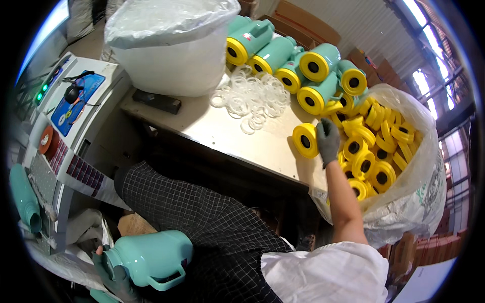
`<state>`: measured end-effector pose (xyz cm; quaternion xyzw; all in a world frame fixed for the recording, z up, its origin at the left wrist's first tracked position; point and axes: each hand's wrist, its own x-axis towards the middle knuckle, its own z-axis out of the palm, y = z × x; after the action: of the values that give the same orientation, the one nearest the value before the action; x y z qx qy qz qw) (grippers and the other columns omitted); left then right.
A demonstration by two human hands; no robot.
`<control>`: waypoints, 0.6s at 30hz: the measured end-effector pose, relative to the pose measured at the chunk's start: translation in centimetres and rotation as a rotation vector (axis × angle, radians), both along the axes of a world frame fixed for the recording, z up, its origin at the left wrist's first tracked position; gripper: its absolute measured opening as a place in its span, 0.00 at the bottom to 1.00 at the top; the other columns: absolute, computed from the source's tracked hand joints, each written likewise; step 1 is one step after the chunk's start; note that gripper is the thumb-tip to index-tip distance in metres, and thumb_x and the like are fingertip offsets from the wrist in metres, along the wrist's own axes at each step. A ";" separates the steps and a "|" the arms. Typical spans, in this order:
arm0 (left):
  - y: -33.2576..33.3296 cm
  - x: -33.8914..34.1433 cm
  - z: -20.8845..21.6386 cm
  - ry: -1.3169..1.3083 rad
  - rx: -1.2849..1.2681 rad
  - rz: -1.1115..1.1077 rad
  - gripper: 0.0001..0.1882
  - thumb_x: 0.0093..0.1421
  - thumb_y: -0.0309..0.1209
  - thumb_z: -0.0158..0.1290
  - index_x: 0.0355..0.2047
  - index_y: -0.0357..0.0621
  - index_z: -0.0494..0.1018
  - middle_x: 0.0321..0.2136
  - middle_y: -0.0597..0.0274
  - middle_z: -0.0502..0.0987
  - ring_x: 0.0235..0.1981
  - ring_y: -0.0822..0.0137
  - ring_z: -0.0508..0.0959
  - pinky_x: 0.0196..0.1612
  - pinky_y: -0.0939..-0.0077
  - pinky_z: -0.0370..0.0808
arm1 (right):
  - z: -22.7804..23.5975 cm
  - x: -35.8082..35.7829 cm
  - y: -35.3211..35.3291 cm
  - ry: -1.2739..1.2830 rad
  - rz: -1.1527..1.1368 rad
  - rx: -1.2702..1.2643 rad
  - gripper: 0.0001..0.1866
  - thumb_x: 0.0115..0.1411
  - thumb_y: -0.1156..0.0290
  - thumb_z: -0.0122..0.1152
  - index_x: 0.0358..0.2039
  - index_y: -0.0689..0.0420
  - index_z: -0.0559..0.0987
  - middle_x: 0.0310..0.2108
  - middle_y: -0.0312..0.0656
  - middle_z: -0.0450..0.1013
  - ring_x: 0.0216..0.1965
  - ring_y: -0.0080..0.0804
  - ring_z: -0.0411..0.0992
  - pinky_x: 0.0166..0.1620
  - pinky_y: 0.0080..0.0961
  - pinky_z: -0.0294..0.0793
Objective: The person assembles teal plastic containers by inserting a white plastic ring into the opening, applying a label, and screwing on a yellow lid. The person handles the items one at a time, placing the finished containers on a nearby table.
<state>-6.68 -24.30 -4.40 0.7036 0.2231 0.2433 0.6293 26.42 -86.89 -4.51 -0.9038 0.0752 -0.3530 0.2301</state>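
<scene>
Head view: near left, the gloved left hand (118, 284) grasps a green jug (156, 255) around its left end; the jug lies sideways by the checked apron (197, 214). Farther right, the gloved right hand (328, 139) grips a yellow cap (305, 141) by its right edge, over the table (214, 134). Just right of it, more caps (364, 164) fill a clear bag (411, 202). Beyond, pale rings (257, 96) lie heaped, a white sack (172, 58) far left of them, stacked jugs (275, 53) far right.

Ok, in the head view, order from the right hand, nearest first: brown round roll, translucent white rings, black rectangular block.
1. Translucent white rings, left of the right hand.
2. Black rectangular block, farther left.
3. Brown round roll, far left.
</scene>
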 end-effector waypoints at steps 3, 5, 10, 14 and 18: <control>-0.4 -0.3 0.0 -0.009 -0.004 0.026 0.43 0.63 0.52 0.60 0.71 0.38 0.62 0.67 0.52 0.65 0.63 0.55 0.70 0.66 0.57 0.68 | -5.0 0.1 2.3 0.026 0.216 -0.125 0.21 0.65 0.59 0.66 0.53 0.59 0.82 0.48 0.52 0.80 0.51 0.53 0.78 0.57 0.41 0.76; -0.4 -0.4 0.1 0.019 -0.009 0.022 0.44 0.63 0.52 0.60 0.71 0.38 0.62 0.66 0.52 0.65 0.63 0.55 0.70 0.66 0.57 0.68 | -7.5 0.3 2.9 0.221 0.084 -0.384 0.25 0.63 0.55 0.68 0.54 0.58 0.82 0.51 0.51 0.79 0.56 0.53 0.75 0.61 0.43 0.72; -0.4 -0.2 0.1 0.015 0.040 0.039 0.44 0.63 0.53 0.60 0.70 0.36 0.63 0.65 0.52 0.67 0.62 0.57 0.71 0.66 0.60 0.68 | -8.4 1.5 1.8 0.160 0.018 -0.248 0.27 0.61 0.52 0.68 0.55 0.56 0.82 0.56 0.51 0.77 0.59 0.53 0.73 0.63 0.45 0.70; -0.8 -0.2 0.5 0.035 0.068 0.036 0.44 0.63 0.53 0.59 0.69 0.34 0.64 0.64 0.52 0.67 0.61 0.57 0.71 0.65 0.59 0.68 | -8.5 3.3 0.2 0.188 -0.372 -0.109 0.26 0.61 0.53 0.64 0.53 0.57 0.84 0.54 0.52 0.80 0.57 0.55 0.75 0.63 0.45 0.71; -0.7 -0.3 1.4 0.081 0.177 0.012 0.43 0.62 0.53 0.58 0.67 0.33 0.65 0.63 0.52 0.68 0.63 0.57 0.69 0.68 0.58 0.64 | -7.2 4.4 -1.5 0.777 -0.387 -0.001 0.26 0.58 0.54 0.60 0.51 0.56 0.86 0.52 0.54 0.81 0.54 0.56 0.78 0.61 0.43 0.73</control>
<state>-6.94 -25.04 -2.95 0.7644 0.2300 0.2373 0.5536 30.80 -88.42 -11.76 -0.9388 0.3243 -0.0230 0.1137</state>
